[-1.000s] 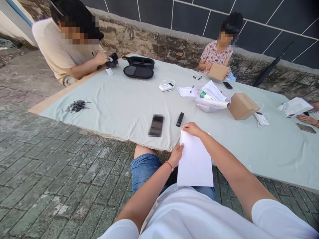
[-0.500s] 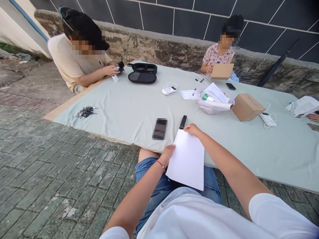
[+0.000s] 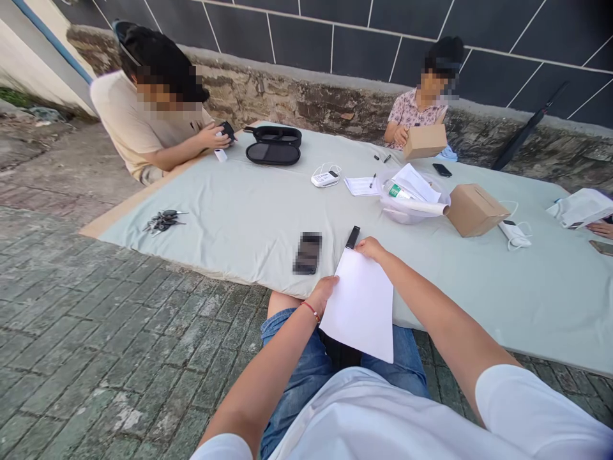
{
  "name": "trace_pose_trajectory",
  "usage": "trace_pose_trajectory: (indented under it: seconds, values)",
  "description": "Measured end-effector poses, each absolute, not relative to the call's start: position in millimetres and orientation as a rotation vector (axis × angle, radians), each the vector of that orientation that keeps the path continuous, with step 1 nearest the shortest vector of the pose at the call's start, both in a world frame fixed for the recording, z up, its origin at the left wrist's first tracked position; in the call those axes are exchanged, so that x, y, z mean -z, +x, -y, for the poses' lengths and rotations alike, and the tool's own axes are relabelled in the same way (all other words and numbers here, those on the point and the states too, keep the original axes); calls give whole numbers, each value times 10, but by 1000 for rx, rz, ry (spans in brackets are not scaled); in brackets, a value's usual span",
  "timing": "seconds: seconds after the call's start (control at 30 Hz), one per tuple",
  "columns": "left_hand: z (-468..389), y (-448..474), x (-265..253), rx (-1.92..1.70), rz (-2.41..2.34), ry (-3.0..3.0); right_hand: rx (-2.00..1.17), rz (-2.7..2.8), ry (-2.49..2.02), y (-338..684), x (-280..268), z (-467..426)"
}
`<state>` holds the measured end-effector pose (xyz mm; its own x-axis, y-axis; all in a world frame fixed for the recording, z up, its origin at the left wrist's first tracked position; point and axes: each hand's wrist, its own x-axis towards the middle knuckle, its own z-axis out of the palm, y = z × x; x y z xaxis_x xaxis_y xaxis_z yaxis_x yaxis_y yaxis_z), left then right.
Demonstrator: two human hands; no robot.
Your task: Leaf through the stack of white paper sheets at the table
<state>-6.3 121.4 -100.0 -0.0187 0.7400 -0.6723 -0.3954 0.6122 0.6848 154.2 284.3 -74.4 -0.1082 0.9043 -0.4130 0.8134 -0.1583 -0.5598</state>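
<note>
White sheets of paper (image 3: 361, 303) lie partly on the table's near edge and hang over my lap; whether there is one sheet or a stack I cannot tell. My left hand (image 3: 326, 292) grips the paper's left edge, thumb on top. At the top edge my right hand (image 3: 370, 248) pinches the paper beside a black stapler (image 3: 353, 237). The stapler's near end meets the paper's upper left corner. Left of the stapler lies a dark phone (image 3: 307, 253), its screen blurred.
Keys (image 3: 164, 222) lie at the left. Beyond my hands stand a plastic basin (image 3: 409, 214) of papers and a cardboard box (image 3: 476, 209). A black case (image 3: 272, 153) lies open near one person (image 3: 129, 121); another person (image 3: 416, 115) handles a small box (image 3: 425, 142).
The far person's cardboard box has tipped to show another side. My hands stay on the paper, and the view has shifted slightly.
</note>
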Motion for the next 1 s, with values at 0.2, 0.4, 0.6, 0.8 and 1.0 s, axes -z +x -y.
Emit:
trace_pose_trajectory:
  seconds: [0.2, 0.4, 0.6, 0.8, 1.0]
  values:
    - [-1284, -75, 994, -851, -1293, 315, -857, 1904, -2097, 1453, 666, -2998]
    - [-1267, -84, 946, -818, -1290, 327, -848, 2026, -2046, 1074, 719, -3105]
    - [-1266, -124, 946, -785, -1304, 317, -791, 2241, -2023, 984, 795, -3097]
    - [-1288, -111, 953, -770, -1307, 328, -764, 2281, -2008, 992, 810, -3039]
    - [-1287, -103, 936, -755, -1313, 335, -715, 2299, -1991, 980, 841, -2982]
